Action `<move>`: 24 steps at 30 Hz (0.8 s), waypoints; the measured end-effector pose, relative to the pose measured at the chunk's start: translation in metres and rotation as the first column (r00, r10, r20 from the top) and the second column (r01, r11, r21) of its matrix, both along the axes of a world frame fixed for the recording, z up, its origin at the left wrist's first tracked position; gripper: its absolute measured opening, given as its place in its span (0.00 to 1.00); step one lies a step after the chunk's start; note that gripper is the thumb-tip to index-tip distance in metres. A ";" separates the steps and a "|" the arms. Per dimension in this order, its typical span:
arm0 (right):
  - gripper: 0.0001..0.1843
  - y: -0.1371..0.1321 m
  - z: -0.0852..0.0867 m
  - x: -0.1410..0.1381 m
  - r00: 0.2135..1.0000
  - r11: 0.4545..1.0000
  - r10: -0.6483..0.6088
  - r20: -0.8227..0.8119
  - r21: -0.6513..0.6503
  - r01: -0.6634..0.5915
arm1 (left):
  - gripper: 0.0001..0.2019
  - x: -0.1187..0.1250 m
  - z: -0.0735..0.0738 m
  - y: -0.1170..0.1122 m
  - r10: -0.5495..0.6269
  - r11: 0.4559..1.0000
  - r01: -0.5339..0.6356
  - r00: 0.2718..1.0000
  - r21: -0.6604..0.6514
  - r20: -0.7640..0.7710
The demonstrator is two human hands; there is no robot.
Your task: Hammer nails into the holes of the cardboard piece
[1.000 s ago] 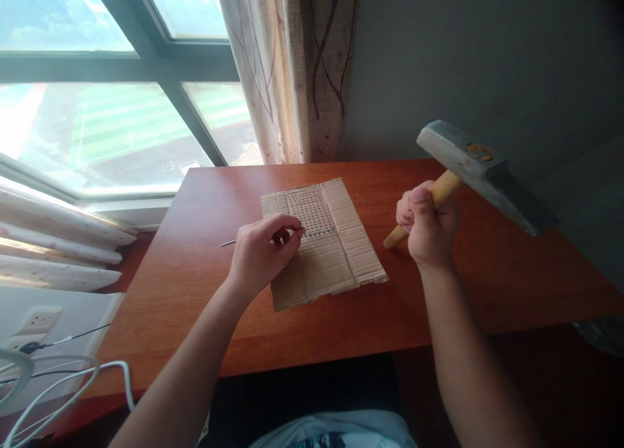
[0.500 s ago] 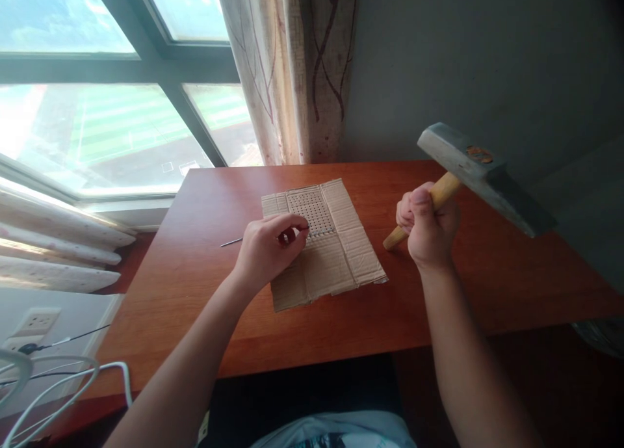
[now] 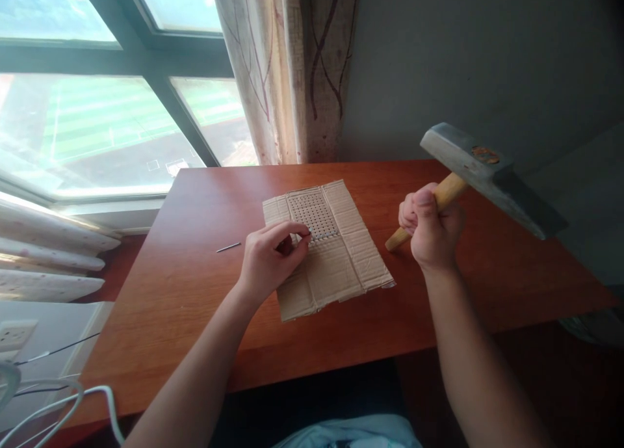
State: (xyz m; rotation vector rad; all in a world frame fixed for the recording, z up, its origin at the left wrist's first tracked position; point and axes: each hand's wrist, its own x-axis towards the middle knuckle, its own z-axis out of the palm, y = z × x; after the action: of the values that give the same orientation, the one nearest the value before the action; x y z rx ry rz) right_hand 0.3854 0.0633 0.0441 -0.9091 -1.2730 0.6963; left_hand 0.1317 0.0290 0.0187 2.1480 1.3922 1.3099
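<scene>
My right hand (image 3: 433, 230) is wrapped around the wooden handle of a hammer (image 3: 492, 168), raised above the right side of the table with its metal head up. My left hand (image 3: 275, 253) is over a flat piece of cardboard (image 3: 336, 269), thumb and forefinger pinched together. Whatever sits between those fingertips is too small to make out. Just beyond them, the cardboard carries a grid of small dark holes (image 3: 314, 212), with a row of tiny bits along the grid's near edge. A thin metal rod (image 3: 229, 247) lies on the table left of my left hand.
The brown wooden table (image 3: 185, 318) stands against a wall and a window. A patterned curtain (image 3: 287, 77) hangs behind it. White cables (image 3: 73, 396) and a wall socket (image 3: 17, 337) are at the lower left.
The view has shifted slightly, so the table and cardboard sit a little differently. Both hands keep their grips, and the hammer is still raised. More of the metal rod shows beside my left hand.
</scene>
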 end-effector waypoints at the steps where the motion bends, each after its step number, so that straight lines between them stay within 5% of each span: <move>1: 0.25 0.000 0.000 -0.001 1.000 1.000 0.015 0.020 -0.005 -0.015 | 0.03 0.000 -0.001 0.000 -0.007 1.000 0.007 1.000 0.004 0.009; 6: 0.24 0.000 -0.002 -0.003 0.958 0.991 0.109 0.266 -0.100 -0.085 | 0.04 0.003 -0.002 -0.002 -0.032 0.999 0.032 0.999 -0.002 0.027; 10: 0.21 -0.005 0.005 -0.002 0.831 0.959 0.245 0.499 -0.252 -0.132 | 0.04 0.004 -0.002 -0.003 -0.039 0.999 0.039 0.999 -0.017 0.031; 17: 0.16 -0.021 0.051 0.004 0.545 0.886 0.455 0.704 -0.420 -0.197 | 0.04 0.004 -0.006 -0.001 -0.043 0.999 0.044 0.998 -0.027 0.042; 24: 0.20 -0.027 0.077 -0.006 0.422 0.908 0.419 0.804 -0.367 -0.203 | 0.05 0.004 -0.007 -0.001 -0.025 1.000 0.025 0.999 0.000 0.029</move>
State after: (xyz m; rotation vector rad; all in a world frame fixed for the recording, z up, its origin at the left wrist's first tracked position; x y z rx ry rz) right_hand 0.3794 0.0362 0.1208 -1.2999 -2.3986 0.6745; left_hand 0.1355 0.0283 0.0114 2.1310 1.3502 1.3265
